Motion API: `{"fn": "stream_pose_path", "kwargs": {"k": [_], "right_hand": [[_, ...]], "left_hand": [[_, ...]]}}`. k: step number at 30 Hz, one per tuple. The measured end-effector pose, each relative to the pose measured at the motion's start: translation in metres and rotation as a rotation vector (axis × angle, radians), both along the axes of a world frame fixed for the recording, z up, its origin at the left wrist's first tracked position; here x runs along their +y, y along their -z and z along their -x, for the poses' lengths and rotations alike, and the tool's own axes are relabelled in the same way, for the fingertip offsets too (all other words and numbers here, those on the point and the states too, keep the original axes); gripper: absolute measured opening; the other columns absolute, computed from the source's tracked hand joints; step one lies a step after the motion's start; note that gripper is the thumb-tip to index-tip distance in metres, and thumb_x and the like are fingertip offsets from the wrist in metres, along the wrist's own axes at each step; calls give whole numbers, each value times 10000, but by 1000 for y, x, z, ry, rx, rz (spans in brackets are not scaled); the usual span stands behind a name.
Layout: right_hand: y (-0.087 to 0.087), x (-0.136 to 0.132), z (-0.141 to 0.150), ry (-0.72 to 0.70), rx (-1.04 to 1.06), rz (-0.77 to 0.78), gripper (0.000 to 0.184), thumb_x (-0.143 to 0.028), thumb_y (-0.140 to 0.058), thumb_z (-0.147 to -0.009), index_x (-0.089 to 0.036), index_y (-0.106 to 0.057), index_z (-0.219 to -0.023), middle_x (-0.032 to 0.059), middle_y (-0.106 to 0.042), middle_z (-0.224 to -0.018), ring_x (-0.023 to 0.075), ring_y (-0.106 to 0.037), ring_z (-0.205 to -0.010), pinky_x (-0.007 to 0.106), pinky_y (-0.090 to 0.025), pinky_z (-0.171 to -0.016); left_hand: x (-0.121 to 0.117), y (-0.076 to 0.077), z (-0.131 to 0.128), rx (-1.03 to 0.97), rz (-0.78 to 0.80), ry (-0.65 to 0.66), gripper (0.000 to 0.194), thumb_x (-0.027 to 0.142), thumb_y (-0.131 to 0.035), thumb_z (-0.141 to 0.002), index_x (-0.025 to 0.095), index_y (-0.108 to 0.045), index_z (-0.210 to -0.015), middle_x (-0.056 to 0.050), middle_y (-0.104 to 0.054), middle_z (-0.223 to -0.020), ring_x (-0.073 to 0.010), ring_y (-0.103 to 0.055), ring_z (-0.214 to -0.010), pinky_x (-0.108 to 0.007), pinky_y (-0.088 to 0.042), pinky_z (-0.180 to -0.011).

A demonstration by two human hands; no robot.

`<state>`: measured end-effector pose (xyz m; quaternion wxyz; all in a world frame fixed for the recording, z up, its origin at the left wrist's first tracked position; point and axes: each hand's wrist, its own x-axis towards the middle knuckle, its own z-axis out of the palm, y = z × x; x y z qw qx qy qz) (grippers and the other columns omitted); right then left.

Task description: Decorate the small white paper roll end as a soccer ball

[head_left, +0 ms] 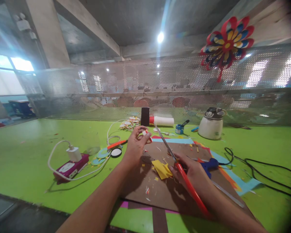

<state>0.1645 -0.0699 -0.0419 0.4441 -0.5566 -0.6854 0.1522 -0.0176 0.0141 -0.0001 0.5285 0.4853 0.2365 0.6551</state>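
Observation:
My left hand (137, 142) is raised over the far side of a brown board (135, 187), its fingers pinching a small white and red paper piece (147, 135). My right hand (188, 168) is closed around long scissors (191, 191) with red handles. Their blades point up and away, and the tip is to the right of the paper piece, apart from it. Just below the right fingers lies a folded yellow paper piece (161, 169) on the board, among small paper scraps. A blue glue gun (210, 165) rests beside the right hand, partly hidden by it.
Left are a purple power strip (72, 168) with a white charger (74, 153) and cable. At the back stand a black phone (145, 117), white roll (165, 121), blue jar (179, 129) and white flask (210, 127). A paper flower (228, 45) hangs upper right.

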Motion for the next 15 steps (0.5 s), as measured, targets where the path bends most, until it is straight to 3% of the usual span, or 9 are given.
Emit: {"fn": "stream_pose_path", "kwargs": {"k": [8, 15], "right_hand": [[-1, -2, 3, 9, 40, 3, 498, -418, -582, -828, -151, -722, -1225, 5, -654, -640, 180, -585, -525, 293, -476, -516], [-2, -2, 0, 0, -22, -17, 469, -389, -546, -853, -162, -727, -1221, -1, -639, -632, 178, -571, -526, 295, -469, -530]], "left_hand": [[5, -1, 7, -190, 216, 120, 260, 292, -790, -793, 202, -609, -956, -21, -698, -916, -157, -681, -727, -291, -570, -668], [5, -7, 9, -250, 269, 254, 260, 350, -699, -920, 140, -682, -1071, -107, -754, -900, -211, -740, -737, -249, -545, -549]]}}
